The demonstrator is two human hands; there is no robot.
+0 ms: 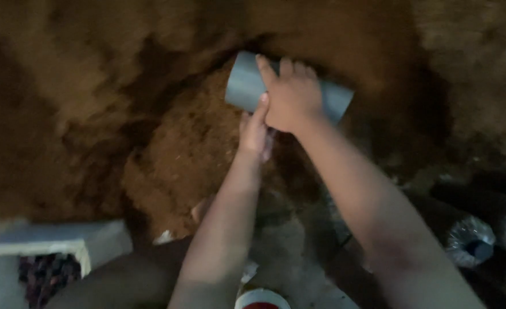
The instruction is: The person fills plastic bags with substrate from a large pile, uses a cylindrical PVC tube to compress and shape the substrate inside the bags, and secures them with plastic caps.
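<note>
A short grey plastic pipe [244, 87] lies tilted on a mound of brown soil [190, 143]. My right hand [290, 94] is spread over the top of the pipe and grips it. My left hand [255, 133] sits just below the pipe, fingers reaching up under it and touching its underside; what it holds, if anything, is hidden. Both forearms reach in from the bottom of the view.
Brown earth fills the upper view. A pale block [41, 240] lies at the lower left. Dark plastic-wrapped bags [470, 240] sit at the lower right. A round white and red object [261, 299] shows at the bottom edge.
</note>
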